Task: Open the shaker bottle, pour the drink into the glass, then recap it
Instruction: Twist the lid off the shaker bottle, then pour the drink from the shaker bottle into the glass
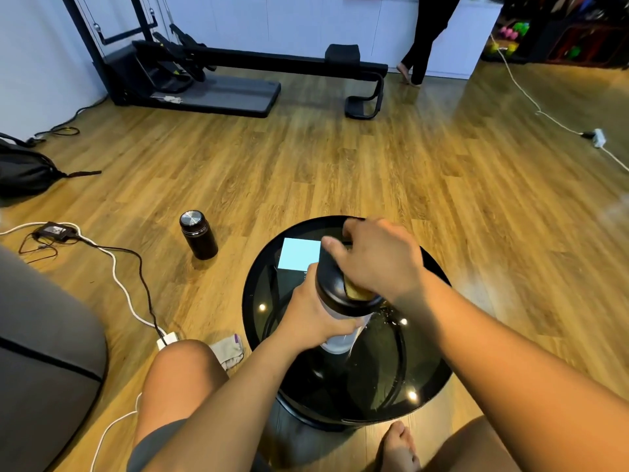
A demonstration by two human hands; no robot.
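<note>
Your left hand (315,315) is wrapped round the clear body of the bottle (340,332), which stands on the round black table (258,301). Your right hand (377,257) is closed over the black lid (332,281), fingers curled round its rim — a yellow bit (355,291) shows under the palm.

Likely step: twisting the lid, though whether off or back on I can't tell. No glass is in view; it may be hidden behind your hands. Keep the bottle upright and pressed to the table, left hand holding firm so only the lid turns. Twist from the wrist and don't squeeze the body — a soft wall could push drink out.

Around: a pale blue card (299,253) lies on the table just beyond the bottle, near enough to get splashed. Glints on the table by the bottle's right side may be spills. A dark flask (199,235) stands on the floor to the left, well apart. Cables (136,267) run across the floor, and a person's legs (418,59) are far back.
</note>
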